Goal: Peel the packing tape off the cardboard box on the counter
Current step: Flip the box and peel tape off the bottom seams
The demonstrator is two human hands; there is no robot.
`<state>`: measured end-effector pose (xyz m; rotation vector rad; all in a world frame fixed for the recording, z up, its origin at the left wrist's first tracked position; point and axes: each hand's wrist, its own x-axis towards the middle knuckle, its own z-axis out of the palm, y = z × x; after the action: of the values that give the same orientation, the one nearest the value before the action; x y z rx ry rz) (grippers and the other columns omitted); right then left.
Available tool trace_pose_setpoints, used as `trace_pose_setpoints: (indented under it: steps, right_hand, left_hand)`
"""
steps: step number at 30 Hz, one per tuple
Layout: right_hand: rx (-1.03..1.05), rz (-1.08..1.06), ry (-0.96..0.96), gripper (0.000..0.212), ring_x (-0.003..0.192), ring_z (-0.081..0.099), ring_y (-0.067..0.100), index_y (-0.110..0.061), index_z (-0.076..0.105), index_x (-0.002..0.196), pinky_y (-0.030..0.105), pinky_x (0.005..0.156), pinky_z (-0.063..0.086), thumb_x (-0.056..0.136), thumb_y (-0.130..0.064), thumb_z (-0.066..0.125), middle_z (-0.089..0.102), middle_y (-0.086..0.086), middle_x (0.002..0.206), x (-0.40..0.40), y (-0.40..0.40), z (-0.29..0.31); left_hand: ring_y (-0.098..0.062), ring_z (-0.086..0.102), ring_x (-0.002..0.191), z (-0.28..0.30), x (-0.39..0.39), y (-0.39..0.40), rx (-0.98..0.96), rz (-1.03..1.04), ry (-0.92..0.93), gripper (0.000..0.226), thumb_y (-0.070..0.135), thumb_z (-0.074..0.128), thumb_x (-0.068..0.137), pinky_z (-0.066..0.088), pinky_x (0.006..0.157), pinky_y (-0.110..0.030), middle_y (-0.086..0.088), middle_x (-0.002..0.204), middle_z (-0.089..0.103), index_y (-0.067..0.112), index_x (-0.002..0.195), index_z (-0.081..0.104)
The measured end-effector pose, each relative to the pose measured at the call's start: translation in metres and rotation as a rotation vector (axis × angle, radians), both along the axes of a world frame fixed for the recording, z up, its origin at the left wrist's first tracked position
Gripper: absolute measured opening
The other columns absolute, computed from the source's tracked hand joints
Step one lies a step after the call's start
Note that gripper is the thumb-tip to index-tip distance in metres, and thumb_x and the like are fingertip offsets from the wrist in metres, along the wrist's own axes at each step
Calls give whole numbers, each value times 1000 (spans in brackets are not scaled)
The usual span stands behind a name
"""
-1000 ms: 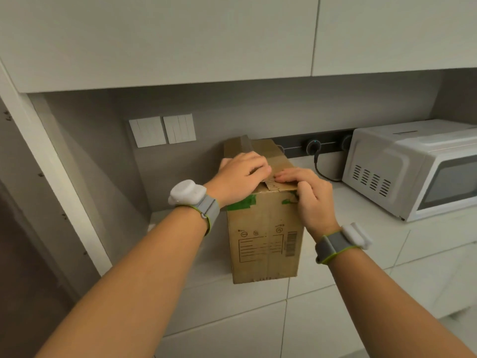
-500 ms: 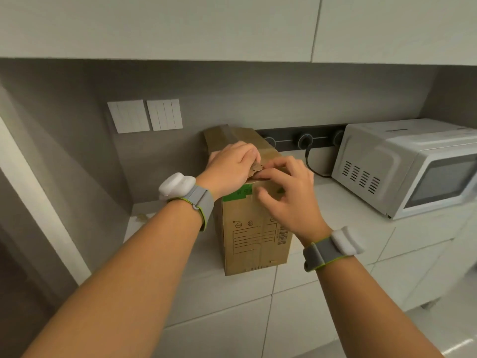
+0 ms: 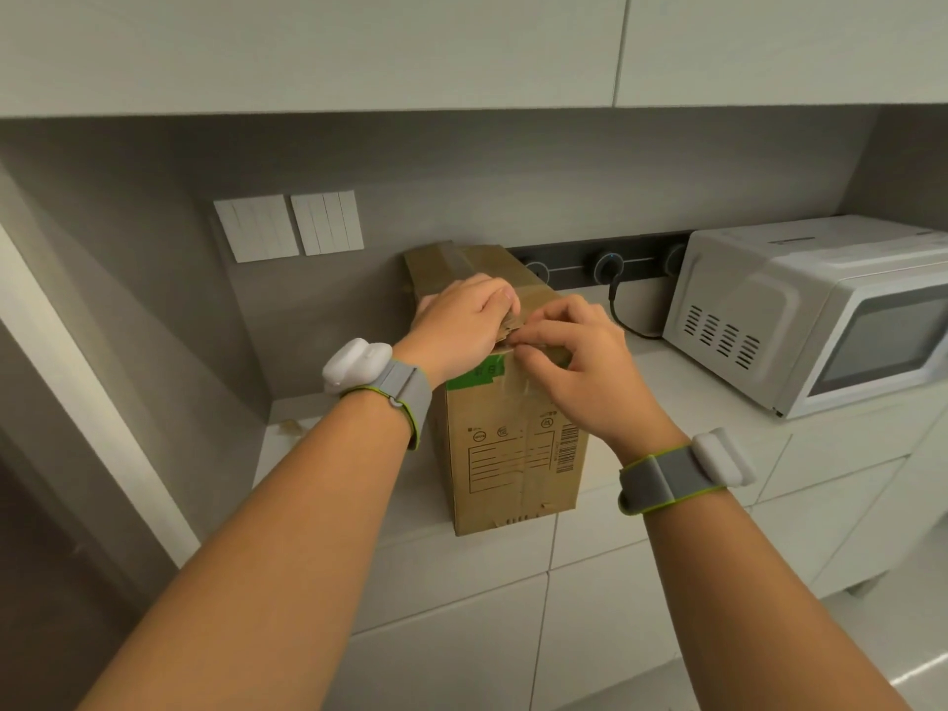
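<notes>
A tall brown cardboard box [image 3: 513,454] stands upright on the white counter [image 3: 682,382], with a printed label and barcode on its front and a green strip near the top. Clear packing tape [image 3: 461,261] runs along the box's top. My left hand [image 3: 461,325] presses down on the top near the front edge. My right hand [image 3: 574,361] sits at the front top edge, thumb and forefinger pinched on a lifted tape end [image 3: 508,333]. The hands hide most of that tape end.
A white microwave [image 3: 821,310] stands on the counter to the right. A black socket rail [image 3: 605,261] with a plugged-in cable runs along the back wall. Two white switch plates [image 3: 287,225] hang at the left. Wall cabinets overhang above. A small brown scrap [image 3: 290,428] lies on the counter's left.
My right hand has come up from the box's right front corner to the top front edge and pinched the tape end. The left hand stays on the top.
</notes>
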<state>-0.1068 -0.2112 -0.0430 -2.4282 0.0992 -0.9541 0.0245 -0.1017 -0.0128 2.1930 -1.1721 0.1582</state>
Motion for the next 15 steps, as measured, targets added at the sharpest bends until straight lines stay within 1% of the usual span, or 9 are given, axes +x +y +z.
trace_pose_setpoints:
  steps: [3, 7, 9, 11, 13, 15]
  right_hand:
    - [56, 28, -36, 13, 106, 48, 11, -36, 76, 99, 52, 101, 42, 95, -27, 67, 56, -17, 105, -4, 0, 1]
    - [133, 37, -12, 6, 107, 53, 15, -32, 72, 95, 51, 99, 46, 92, -27, 71, 58, -14, 105, -6, 0, 5]
    - [99, 31, -3, 7, 106, 52, 15, -32, 73, 98, 52, 100, 44, 92, -29, 71, 58, -12, 106, -7, 1, 5]
    - [61, 17, 19, 13, 106, 49, 15, -33, 73, 106, 52, 101, 42, 93, -33, 69, 57, -11, 107, -7, 3, 5]
    - [29, -15, 63, 17, 107, 45, 13, -34, 73, 110, 51, 105, 38, 96, -38, 65, 54, -10, 107, -6, 4, 8]
    - [4, -40, 115, 16, 108, 43, 12, -36, 73, 108, 50, 107, 35, 97, -40, 62, 52, -9, 107, -4, 6, 13]
  left_hand:
    - [-17, 47, 114, 0, 1, 0, -8, 0, 2, 38, 30, 26, 108, 23, 93, -34, 9, 110, 57, 29, 93, 61]
    - [-17, 47, 114, -1, 1, 0, -15, -8, 3, 39, 30, 26, 108, 25, 96, -35, 9, 111, 57, 29, 93, 62]
    - [-18, 48, 113, -2, 1, 0, -26, -9, 0, 39, 30, 27, 108, 28, 99, -37, 9, 111, 57, 29, 92, 62]
    - [-18, 48, 112, -1, 2, 0, -34, -14, 5, 38, 30, 27, 107, 29, 101, -39, 9, 109, 58, 31, 90, 61]
    - [-17, 48, 111, -1, 1, -1, -29, -15, 5, 38, 30, 27, 107, 29, 99, -38, 9, 109, 58, 31, 90, 61]
    - [-17, 48, 110, -2, 1, 0, -23, -7, -4, 38, 30, 27, 107, 27, 96, -36, 9, 109, 58, 29, 92, 62]
